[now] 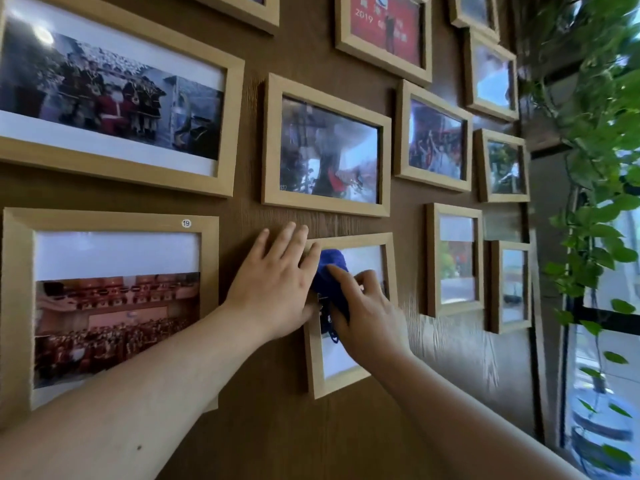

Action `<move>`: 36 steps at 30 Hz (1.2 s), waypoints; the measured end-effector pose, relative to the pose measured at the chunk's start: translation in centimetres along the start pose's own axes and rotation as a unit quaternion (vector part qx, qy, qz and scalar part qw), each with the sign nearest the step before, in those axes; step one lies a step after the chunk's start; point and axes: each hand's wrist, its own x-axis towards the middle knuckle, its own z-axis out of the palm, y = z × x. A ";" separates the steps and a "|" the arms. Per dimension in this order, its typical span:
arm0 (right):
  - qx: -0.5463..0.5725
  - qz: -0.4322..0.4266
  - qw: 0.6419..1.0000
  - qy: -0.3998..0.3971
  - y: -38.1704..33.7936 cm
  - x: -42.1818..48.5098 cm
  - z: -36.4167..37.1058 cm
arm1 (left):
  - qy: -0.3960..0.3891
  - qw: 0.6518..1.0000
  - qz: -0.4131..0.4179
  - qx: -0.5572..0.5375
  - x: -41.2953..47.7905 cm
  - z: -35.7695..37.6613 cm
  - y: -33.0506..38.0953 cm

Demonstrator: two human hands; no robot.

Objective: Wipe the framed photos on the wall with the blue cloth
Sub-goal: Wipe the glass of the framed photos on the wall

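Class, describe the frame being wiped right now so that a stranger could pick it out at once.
On the brown wood-grain wall full of pale wooden frames, look at the lower row, below the centre landscape frame. The small upright frame there is the only one with both hands and the blue cloth on it.

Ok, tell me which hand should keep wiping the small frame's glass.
The right hand: its fingers already press the blue cloth against the small frame. The left hand lies flat across the frame's left edge, steadying it.
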 end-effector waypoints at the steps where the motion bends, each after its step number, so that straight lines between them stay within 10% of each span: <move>1: -0.011 -0.019 1.000 -0.003 0.2 0.1 0.2 | -0.007 1.000 -0.002 0.003 0.0 0.4 0.1; 7: -0.091 -0.094 0.991 0.004 4.1 0.7 0.4 | 0.005 1.000 -0.019 0.001 0.1 1.6 0.1; 15: -0.093 0.031 0.995 0.024 7.7 1.7 0.4 | 0.023 1.000 -0.014 0.000 0.0 2.1 -0.2; 21: -0.049 -0.112 0.992 -0.031 4.1 -0.2 1.2 | 0.023 1.000 -0.015 0.003 0.3 2.1 0.0; 28: -0.104 0.058 0.993 -0.023 8.4 -0.7 0.4 | 0.014 1.000 -0.020 0.013 0.3 2.1 0.1; 36: -0.042 -0.096 0.989 -0.102 4.2 -3.2 1.6 | 0.023 0.999 -0.021 0.025 0.2 2.1 0.2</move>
